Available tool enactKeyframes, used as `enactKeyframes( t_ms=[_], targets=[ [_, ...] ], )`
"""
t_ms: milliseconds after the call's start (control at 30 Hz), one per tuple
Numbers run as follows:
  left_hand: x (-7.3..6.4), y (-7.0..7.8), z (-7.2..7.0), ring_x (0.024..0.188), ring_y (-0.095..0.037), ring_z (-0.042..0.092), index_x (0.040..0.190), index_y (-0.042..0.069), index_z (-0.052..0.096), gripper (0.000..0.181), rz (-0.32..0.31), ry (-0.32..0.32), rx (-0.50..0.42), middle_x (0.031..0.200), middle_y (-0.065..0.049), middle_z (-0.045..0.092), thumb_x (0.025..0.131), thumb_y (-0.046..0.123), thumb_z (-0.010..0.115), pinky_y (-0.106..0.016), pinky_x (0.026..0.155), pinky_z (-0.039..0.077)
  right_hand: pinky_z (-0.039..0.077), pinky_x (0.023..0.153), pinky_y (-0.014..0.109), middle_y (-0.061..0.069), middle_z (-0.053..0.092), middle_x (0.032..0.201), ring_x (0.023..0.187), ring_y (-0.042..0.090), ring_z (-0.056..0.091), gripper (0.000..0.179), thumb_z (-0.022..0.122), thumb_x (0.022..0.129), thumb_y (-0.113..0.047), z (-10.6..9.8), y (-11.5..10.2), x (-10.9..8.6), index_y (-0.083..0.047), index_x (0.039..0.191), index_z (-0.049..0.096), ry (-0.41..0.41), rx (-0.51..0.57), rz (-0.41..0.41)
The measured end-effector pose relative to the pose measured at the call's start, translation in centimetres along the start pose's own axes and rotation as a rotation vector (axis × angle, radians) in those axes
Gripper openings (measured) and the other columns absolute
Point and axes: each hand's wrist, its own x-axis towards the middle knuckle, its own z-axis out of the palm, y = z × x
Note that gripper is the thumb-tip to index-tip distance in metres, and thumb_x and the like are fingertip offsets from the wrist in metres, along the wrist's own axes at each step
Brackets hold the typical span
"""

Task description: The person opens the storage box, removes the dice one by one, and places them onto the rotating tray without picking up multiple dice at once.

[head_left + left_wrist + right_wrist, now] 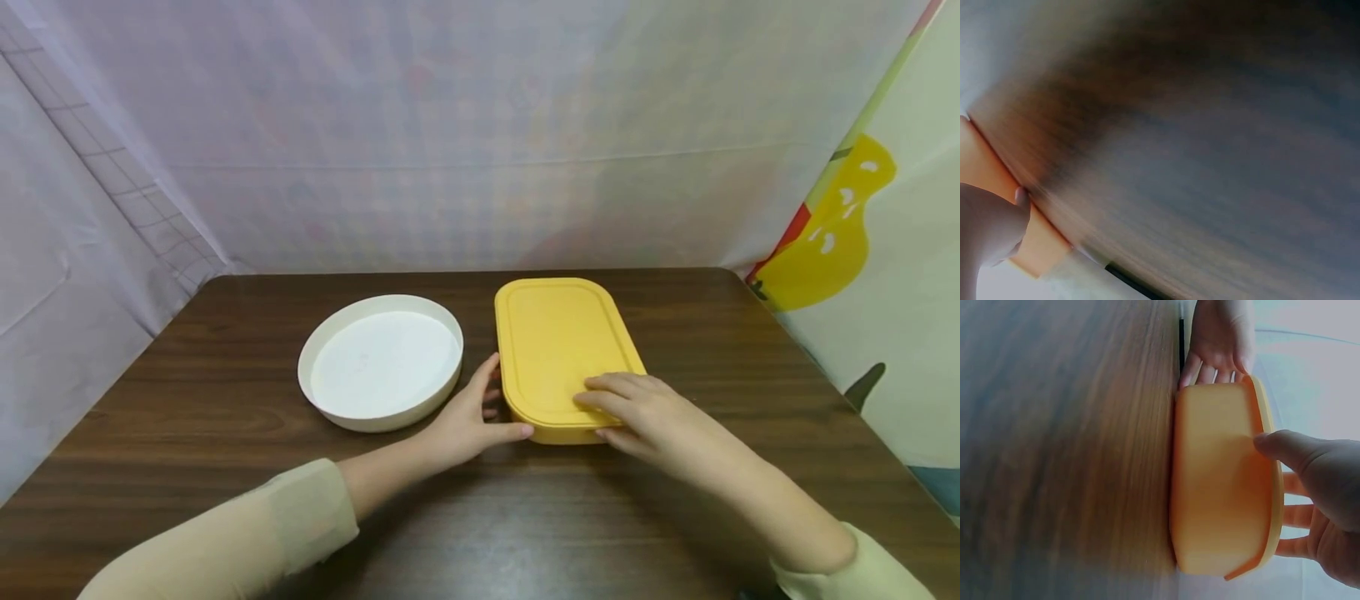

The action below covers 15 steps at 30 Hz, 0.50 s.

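Box (562,435), rectangular yellow plastic, right of head-view centre; we see left hand (465,422) touching corner, fingers apart; right hand (648,418), fingers clamped on flat yellow lid (558,346).

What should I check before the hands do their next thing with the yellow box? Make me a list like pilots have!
1. Yellow box flat on the table: ok, its bottom rests there.
2. Lid in place: ok, it covers the top.
3. Left hand on the box: ok, it touches the near-left corner.
4. Right hand on the lid: ok, fingers on top, thumb at the near edge.
5. Left arm not bumping the white dish: cannot tell, they're very close.
6. What's inside the box: cannot tell, the lid hides it.
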Motion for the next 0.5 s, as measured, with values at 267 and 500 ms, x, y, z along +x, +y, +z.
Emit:
enactKeyframes(
  t_ms=[267, 500],
  targets=[
    [0.03, -0.22, 0.07, 0.127, -0.032, 0.044, 0.153, 0.01, 0.012, 0.097, 0.01, 0.008, 0.012, 0.148, -0.016, 0.033, 0.083, 0.022, 0.077, -0.041, 0.097, 0.042, 0.043, 0.092, 0.052, 0.012, 0.061, 0.12, 0.11, 0.033, 0.056, 0.043, 0.079, 0.077, -0.01, 0.26, 0.01, -0.08, -0.007, 0.118, 0.065, 0.019, -0.011, -0.04],
    [0.11, -0.17, 0.13, 0.125, -0.031, 0.046, 0.153, 0.009, 0.012, 0.096, 0.01, 0.017, 0.018, 0.145, -0.016, 0.038, 0.083, 0.021, 0.077, -0.04, 0.095, 0.043, 0.043, 0.092, 0.05, 0.011, 0.061, 0.119, 0.11, 0.032, 0.057, 0.043, 0.078, 0.078, -0.009, 0.29, -0.17, -0.09, -0.007, 0.118, 0.065, 0.026, -0.022, -0.044]
  ],
)
